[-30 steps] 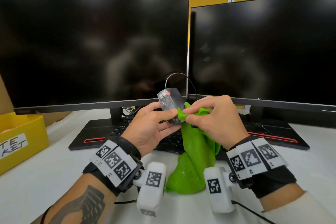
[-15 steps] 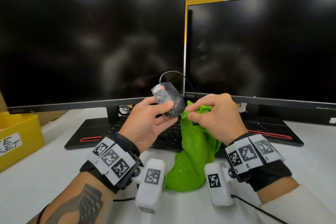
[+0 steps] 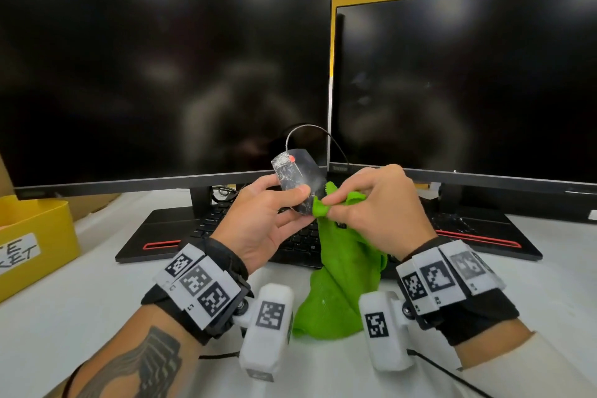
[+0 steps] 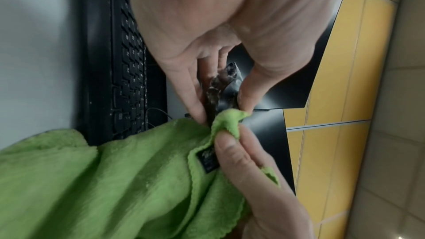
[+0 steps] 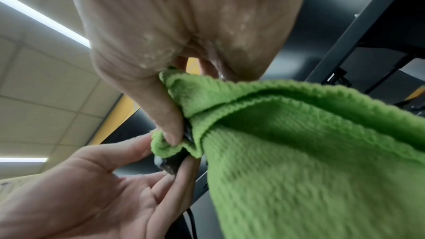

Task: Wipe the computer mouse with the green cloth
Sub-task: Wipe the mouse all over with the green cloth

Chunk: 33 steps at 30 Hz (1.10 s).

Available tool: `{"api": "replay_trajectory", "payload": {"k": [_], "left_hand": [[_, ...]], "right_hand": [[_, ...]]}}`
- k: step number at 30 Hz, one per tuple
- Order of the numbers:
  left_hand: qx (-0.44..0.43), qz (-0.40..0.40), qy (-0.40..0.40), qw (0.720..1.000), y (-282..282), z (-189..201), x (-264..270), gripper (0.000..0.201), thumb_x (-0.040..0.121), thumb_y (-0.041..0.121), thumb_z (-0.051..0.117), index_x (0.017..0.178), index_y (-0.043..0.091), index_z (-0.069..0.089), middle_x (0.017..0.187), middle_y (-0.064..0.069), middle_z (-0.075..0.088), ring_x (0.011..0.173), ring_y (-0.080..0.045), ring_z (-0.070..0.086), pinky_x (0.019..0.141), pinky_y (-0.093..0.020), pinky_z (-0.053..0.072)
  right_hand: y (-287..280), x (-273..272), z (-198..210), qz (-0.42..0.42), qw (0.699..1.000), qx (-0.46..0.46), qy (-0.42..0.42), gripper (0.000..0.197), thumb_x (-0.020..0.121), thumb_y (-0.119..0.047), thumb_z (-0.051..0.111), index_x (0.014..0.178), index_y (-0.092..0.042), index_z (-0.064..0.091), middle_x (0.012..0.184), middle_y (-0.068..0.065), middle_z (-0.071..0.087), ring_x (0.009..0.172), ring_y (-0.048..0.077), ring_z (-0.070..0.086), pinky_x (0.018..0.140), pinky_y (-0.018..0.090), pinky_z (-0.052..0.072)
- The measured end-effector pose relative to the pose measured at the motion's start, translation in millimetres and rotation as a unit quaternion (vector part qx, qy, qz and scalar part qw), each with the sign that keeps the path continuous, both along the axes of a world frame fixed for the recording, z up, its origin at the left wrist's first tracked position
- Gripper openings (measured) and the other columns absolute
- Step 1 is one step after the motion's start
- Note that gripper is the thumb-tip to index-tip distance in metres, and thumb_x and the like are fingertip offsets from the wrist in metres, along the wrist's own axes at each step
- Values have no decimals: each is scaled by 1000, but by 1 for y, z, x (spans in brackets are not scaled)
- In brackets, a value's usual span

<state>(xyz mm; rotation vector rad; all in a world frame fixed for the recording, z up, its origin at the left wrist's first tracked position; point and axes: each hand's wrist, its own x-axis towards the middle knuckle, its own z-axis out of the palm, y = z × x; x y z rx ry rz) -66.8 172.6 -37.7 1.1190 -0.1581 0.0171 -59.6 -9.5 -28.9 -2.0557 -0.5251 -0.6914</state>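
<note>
mouse in left hand, cloth pinched right

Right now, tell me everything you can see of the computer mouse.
The computer mouse is dark, glossy plastic with a red scroll wheel near its far end and a thin cable looping up from that end. Whitish smears cover much of its top. It is held off the desk in front of the monitors, tilted with the near end low. The left hand grips it, thumb on top and fingers beneath. The green cloth, pinched by the right hand, touches its near right edge.
</note>
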Motion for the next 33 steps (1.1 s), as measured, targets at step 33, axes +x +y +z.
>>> {"api": "replay_trajectory", "payload": {"k": [33], "left_hand": [[13,-21,-15,1000,-6,-3,-5,40,95,-2,68,134,7,60,117,-22,79,96,-31,80,84,-38,67]], "right_hand": [[-13,4,2,-56,998,38,-13,18,73,-15,87,64,-29,80,70,-12,74,71,12,71,68,31,56]]}}
